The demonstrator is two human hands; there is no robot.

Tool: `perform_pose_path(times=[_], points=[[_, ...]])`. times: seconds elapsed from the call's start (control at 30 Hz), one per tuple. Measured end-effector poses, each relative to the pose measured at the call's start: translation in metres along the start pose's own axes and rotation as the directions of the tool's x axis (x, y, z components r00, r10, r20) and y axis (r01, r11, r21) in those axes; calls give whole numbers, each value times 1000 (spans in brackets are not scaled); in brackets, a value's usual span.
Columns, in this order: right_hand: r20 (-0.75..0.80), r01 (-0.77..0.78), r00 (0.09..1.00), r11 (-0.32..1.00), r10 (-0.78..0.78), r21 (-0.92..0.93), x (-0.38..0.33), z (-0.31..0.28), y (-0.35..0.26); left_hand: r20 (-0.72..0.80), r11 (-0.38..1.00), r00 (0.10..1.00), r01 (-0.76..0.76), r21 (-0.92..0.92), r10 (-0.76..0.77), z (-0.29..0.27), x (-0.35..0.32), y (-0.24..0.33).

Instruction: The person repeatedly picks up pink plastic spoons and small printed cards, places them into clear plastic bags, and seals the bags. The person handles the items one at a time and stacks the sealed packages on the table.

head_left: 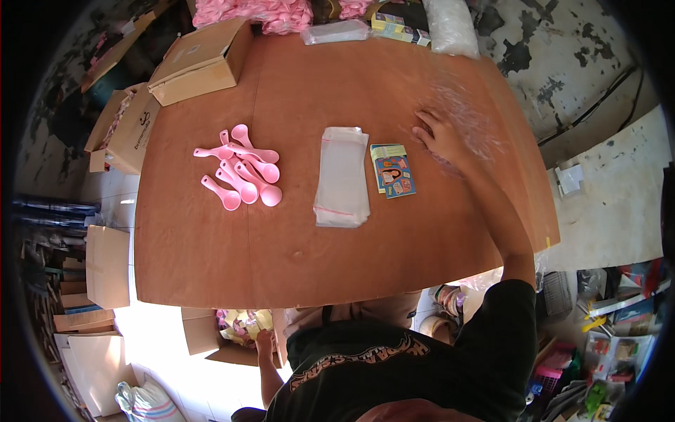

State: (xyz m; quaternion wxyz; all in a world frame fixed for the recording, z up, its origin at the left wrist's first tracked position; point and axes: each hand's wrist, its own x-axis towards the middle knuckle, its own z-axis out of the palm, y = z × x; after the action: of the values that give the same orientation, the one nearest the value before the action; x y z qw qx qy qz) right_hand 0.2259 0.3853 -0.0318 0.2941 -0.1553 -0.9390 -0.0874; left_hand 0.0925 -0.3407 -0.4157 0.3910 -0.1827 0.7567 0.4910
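My right hand [439,136] lies flat on the brown table [295,267], fingers spread, resting on a clear plastic sheet [467,116] at the right side. Just left of it lies a small stack of printed cards [394,171]. A pile of clear plastic bags [342,176] sits in the middle. Several pink plastic spoons [242,172] lie in a heap further left. My left hand [264,342] hangs below the table's near edge, reaching into an open cardboard box [232,330] with pink and yellow items; whether it grips anything is not visible.
A closed cardboard box [200,62] sits at the table's far left corner, another box [126,126] stands beside the table. Pink goods [260,13] and clear bags [450,24] pile along the far edge. Flat cartons [105,267] lie on the floor left; clutter fills the lower right.
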Motion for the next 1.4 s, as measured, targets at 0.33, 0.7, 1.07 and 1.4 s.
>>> perform_pose_path(times=[0.33,0.7,1.07,1.4], points=[[153,-740,650,575,744,348,-8,-31,86,24,996,997,76,45,-77,-18,-3,-33],[194,-622,753,584,629,522,-24,-37,170,122,996,991,-69,50,62,-6,7,-27],[441,-641,442,-68,781,764,13,-60,96,102,992,988,111,55,-117,-10,-19,-10],[65,-457,682,355,728,816,46,-103,66,140,987,979,156,-26,-151,-16,-13,-14]])
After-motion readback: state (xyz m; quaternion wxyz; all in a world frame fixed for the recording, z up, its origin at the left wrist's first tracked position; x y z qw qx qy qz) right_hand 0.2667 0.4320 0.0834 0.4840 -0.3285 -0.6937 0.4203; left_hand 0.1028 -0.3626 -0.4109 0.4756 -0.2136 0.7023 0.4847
